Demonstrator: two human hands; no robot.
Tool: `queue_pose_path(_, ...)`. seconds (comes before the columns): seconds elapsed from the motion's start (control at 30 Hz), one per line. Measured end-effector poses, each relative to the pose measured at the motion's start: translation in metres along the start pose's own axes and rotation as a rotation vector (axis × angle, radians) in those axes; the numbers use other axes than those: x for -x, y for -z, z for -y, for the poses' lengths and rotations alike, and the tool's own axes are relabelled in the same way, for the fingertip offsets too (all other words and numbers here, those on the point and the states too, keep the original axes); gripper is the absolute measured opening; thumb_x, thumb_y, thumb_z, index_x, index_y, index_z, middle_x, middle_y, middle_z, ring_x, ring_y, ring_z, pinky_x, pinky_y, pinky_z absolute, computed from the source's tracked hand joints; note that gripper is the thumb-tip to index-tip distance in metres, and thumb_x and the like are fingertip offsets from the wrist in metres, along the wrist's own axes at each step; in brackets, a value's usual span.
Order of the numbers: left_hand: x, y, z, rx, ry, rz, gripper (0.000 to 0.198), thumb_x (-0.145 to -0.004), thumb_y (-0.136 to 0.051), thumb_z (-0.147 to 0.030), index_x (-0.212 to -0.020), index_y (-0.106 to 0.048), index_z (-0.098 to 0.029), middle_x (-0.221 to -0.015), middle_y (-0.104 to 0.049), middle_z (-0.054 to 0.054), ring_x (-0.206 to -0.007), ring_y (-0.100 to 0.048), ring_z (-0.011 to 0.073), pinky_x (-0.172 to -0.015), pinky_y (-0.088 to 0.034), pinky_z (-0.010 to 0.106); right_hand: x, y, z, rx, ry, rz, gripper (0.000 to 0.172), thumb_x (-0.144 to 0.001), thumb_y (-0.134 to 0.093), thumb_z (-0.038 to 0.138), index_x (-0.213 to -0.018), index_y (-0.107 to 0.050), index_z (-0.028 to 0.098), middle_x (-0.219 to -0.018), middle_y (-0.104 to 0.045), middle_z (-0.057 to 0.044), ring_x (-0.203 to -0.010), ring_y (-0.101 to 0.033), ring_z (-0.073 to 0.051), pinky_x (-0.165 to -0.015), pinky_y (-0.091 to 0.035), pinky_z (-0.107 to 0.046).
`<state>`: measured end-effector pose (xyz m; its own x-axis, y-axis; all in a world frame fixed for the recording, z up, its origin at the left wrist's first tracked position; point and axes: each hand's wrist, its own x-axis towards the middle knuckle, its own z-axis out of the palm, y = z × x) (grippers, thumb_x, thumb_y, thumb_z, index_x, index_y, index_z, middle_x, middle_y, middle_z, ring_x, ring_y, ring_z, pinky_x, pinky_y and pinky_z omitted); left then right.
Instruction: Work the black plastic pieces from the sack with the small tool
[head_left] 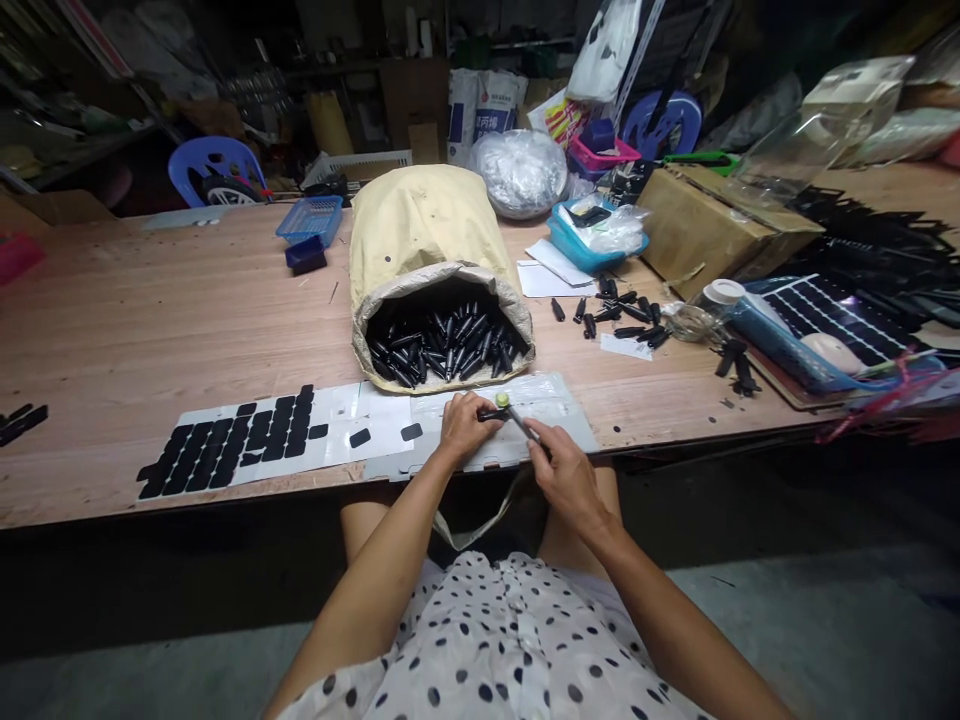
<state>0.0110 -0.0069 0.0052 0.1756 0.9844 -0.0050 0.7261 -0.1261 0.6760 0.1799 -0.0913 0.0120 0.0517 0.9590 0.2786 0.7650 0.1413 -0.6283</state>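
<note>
My left hand is closed on a small black cylindrical part at the table's near edge. My right hand pinches a thin metal tool with a yellowish tip touching that part. Both hands hover over white backing sheets. To the left, the sheets carry rows of black sticker pads. Just behind my hands lies a tan sack, its mouth open and full of black cylindrical parts.
Loose black parts lie right of the sack. A blue tray holds striped sheets at the right. A cardboard box, blue baskets, a plastic bag and papers stand behind on the wooden table.
</note>
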Motion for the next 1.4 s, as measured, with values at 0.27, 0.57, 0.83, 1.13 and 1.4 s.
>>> queue_pose_path(0.27, 0.001, 0.003, 0.001, 0.005, -0.027, 0.021, 0.011, -0.077, -0.077, -0.025, -0.088, -0.076, -0.027, -0.095, -0.070, 0.001, -0.101, -0.057, 0.0231, -0.095, -0.044, 0.038, -0.075, 0.029, -0.053, 0.394, -0.381, -0.094, 0.043, -0.092, -0.050, 0.017, -0.128, -0.072, 0.026, -0.094, -0.060, -0.009, -0.087, -0.055, -0.022, -0.069, -0.039, -0.029)
queue_pose_path(0.57, 0.003, 0.007, 0.004, -0.088, -0.096, 0.000, 0.009, -0.084, -0.071, -0.029, -0.091, -0.074, -0.026, -0.096, -0.069, 0.003, -0.100, -0.057, 0.0242, -0.092, -0.045, 0.040, -0.093, 0.000, -0.072, 0.577, -0.254, -0.170, 0.038, -0.096, -0.045, 0.021, -0.124, -0.071, 0.020, -0.097, -0.057, -0.014, -0.090, -0.050, -0.026, -0.068, -0.033, -0.033)
queue_pose_path(0.83, 0.095, -0.014, 0.018, -0.067, -0.568, 0.302, 0.037, -0.098, -0.042, -0.048, -0.113, -0.071, -0.030, -0.102, -0.074, 0.010, -0.089, -0.066, 0.0250, -0.081, -0.052, 0.043, -0.093, -0.003, -0.069, 0.643, -0.256, -0.128, 0.038, -0.096, -0.044, 0.023, -0.127, -0.065, 0.018, -0.102, -0.057, -0.016, -0.094, -0.050, -0.028, -0.072, -0.035, -0.034)
queue_pose_path(1.13, 0.121, -0.025, 0.101, -0.280, 0.072, 0.121, 0.022, -0.083, -0.056, -0.034, -0.094, -0.075, -0.031, -0.077, -0.070, 0.005, -0.070, -0.065, 0.0279, -0.064, -0.048, 0.041, -0.093, -0.003, -0.065, 0.645, -0.252, -0.129, 0.037, -0.095, -0.044, 0.023, -0.126, -0.064, 0.017, -0.102, -0.057, -0.016, -0.097, -0.050, -0.028, -0.072, -0.036, -0.034)
queue_pose_path(1.4, 0.077, 0.035, 0.028, -0.096, -0.361, 0.490, 0.018, -0.085, -0.065, -0.032, -0.099, -0.073, -0.041, -0.088, -0.074, -0.004, -0.077, -0.065, 0.0184, -0.071, -0.051, 0.030, -0.092, -0.004, -0.063, 0.638, -0.251, -0.124, 0.037, -0.095, -0.044, 0.024, -0.127, -0.062, 0.017, -0.103, -0.058, -0.016, -0.096, -0.050, -0.028, -0.074, -0.036, -0.035)
